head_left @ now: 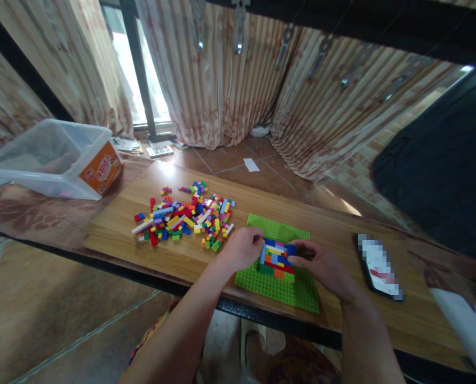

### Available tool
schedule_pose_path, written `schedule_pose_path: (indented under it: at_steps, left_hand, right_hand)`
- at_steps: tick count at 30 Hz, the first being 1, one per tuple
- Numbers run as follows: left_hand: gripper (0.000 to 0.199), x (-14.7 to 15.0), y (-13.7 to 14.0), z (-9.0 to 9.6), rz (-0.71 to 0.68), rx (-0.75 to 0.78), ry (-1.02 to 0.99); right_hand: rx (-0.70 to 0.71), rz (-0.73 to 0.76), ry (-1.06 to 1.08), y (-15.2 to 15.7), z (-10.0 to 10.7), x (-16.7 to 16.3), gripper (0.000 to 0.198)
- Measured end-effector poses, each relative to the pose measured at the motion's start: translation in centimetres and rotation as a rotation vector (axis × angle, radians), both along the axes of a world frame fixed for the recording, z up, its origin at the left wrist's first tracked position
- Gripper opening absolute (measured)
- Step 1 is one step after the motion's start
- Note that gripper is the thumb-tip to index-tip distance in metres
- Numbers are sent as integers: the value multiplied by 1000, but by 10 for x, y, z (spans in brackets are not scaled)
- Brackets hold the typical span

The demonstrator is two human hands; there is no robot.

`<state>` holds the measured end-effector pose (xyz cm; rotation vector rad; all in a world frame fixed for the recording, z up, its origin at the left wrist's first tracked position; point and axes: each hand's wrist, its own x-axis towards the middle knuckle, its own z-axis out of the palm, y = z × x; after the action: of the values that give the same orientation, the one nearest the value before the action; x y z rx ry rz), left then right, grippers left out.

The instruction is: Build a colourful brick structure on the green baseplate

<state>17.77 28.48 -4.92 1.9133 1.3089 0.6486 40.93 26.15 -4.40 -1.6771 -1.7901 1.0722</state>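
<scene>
A block structure of many colours, built up from toy bricks, stands on a green studded baseplate. My left hand is at the structure's left back corner, its fingers curled together; what they hold, if anything, is hidden. On the right side, my right hand has thumb and forefinger closed around a dark blue brick at the structure's back right edge. Whether that brick is pressed onto the structure or just above it, I cannot tell.
Left of the baseplate, a loose pile of toy bricks is spread over the wooden board. A clear plastic bin with an orange label stands at far left. A phone lies to the right. Striped curtains hang behind.
</scene>
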Motion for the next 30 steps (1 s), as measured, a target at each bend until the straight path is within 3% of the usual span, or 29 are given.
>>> schedule_pose_path:
  at_steps: [10,16,22,30]
  left_hand:
    - [22,2,-1,-2,10,-41,-18]
    - [22,3,0,-7,43,-34,8]
    - [21,6,-2,-3,53,-25,15]
    - [22,9,0,3,62,-54,89]
  right_hand:
    - [7,-47,36,1,-9,2,42]
    - [108,-61,81,-1,-17,0,37]
    - [178,-52,9,-5,-14,-4,39]
    - [197,-129,-41,1,-12,-16,27]
